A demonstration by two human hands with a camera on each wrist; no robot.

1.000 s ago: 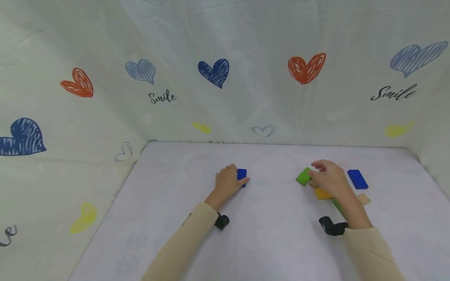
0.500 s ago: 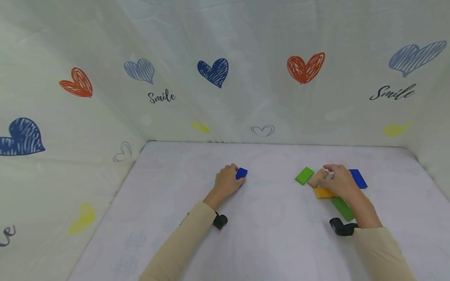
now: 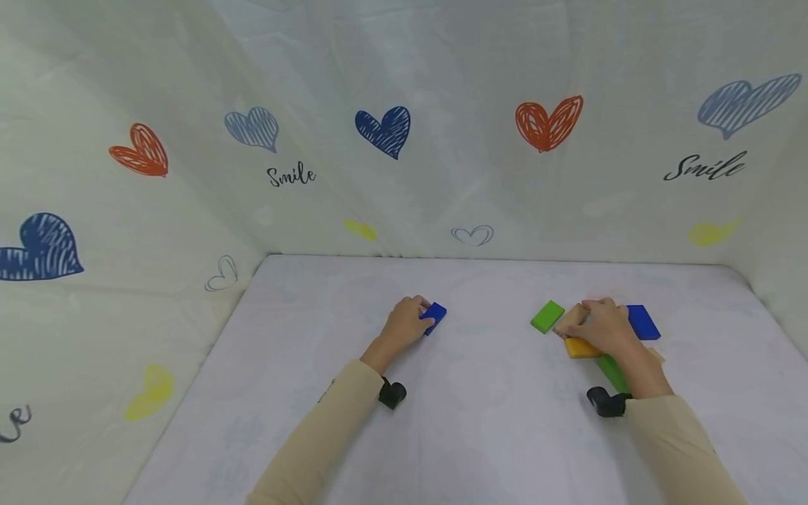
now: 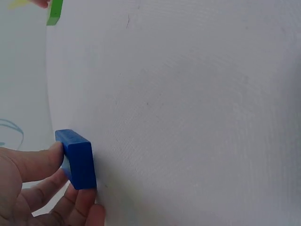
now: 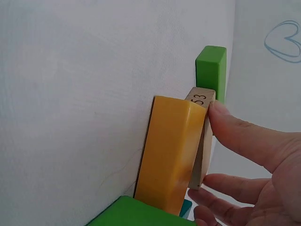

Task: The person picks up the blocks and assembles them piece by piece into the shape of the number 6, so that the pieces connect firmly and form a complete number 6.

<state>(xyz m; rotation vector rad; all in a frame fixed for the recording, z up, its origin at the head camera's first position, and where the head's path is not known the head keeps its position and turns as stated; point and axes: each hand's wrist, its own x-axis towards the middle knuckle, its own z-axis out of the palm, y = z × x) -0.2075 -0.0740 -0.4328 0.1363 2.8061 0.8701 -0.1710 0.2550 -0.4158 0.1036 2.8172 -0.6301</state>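
Observation:
My left hand point(image 3: 402, 324) pinches a blue block point(image 3: 434, 318) between thumb and fingers near the middle of the table. In the left wrist view that blue block point(image 4: 81, 160) stands up from the fingertips. On the right, my right hand point(image 3: 607, 328) holds a plain wooden block point(image 3: 571, 319) by its two ends. Digits are printed on the end of this wooden block point(image 5: 203, 98), against which the thumb presses in the right wrist view. A light green block point(image 3: 547, 317) lies just left of it, and a yellow block point(image 3: 581, 348) lies in front.
Another green block point(image 3: 611, 372) lies nearer the right forearm, partly covered by it. Beyond the right hand are a second blue block point(image 3: 644, 322) and another wooden block point(image 3: 657, 355), mostly hidden. A white cloth wall point(image 3: 442, 196) printed with hearts rises behind the table.
My right hand has left the light green block, shifted right and taken hold of the wooden block. The blue block in my left hand has turned from upright to slanted.

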